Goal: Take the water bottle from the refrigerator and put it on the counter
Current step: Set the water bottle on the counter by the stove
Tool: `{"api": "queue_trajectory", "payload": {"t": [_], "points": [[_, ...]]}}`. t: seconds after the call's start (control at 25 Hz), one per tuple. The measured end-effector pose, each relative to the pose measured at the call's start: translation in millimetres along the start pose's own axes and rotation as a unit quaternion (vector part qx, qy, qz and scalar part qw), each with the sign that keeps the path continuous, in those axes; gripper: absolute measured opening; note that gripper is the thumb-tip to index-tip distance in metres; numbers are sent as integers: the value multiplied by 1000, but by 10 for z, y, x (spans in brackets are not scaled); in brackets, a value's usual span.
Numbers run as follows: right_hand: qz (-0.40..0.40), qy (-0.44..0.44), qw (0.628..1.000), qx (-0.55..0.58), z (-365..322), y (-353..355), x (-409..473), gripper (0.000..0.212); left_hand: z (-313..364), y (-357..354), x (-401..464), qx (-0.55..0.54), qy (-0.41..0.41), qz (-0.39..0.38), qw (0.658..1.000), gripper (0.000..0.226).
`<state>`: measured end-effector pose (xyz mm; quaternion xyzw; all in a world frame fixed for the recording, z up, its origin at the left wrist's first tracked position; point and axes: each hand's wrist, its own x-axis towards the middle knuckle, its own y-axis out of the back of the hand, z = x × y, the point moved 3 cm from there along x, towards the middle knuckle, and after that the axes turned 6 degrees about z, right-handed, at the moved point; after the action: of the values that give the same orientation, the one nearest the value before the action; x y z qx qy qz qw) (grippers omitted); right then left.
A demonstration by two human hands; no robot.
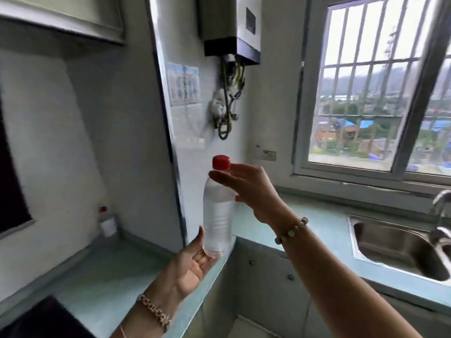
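Note:
A clear water bottle (218,215) with a red cap is held upright in the air above the corner of the pale green counter (117,272). My right hand (253,191) grips it around the shoulder just below the cap. Under the bottle's base is my left hand (192,264), palm up and fingers spread, touching or nearly touching the bottom. The refrigerator is not in view.
A steel sink (400,245) with a tap (441,203) is set in the counter at right, below a barred window (380,89). A small red-capped bottle (107,222) stands at the back left. A water heater (229,28) with hoses hangs on the wall.

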<state>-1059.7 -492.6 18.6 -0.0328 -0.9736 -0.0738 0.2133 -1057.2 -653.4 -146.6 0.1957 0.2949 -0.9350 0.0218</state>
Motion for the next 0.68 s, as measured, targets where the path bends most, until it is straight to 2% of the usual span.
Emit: {"api": "queue_trajectory", "payload": {"t": [0.12, 0.2, 0.28, 0.48, 0.68], "points": [[-89, 1, 996, 32, 222, -549, 356, 19, 213, 446, 143, -43, -40, 95, 994, 60], [-145, 11, 989, 36, 364, -886, 521, 11, 272, 707, 185, -89, -67, 148, 983, 56], [-187, 25, 982, 31, 545, -1228, 606, 11, 281, 991, 267, -126, -79, 196, 969, 48], [-228, 15, 972, -54, 1388, -2154, 574, 32, 201, 1729, 685, -95, -63, 300, 947, 44], [-231, -43, 967, -102, 2419, -2796, 377, 28, -97, 2306, 1255, -64, -20, 362, 930, 22]]}}
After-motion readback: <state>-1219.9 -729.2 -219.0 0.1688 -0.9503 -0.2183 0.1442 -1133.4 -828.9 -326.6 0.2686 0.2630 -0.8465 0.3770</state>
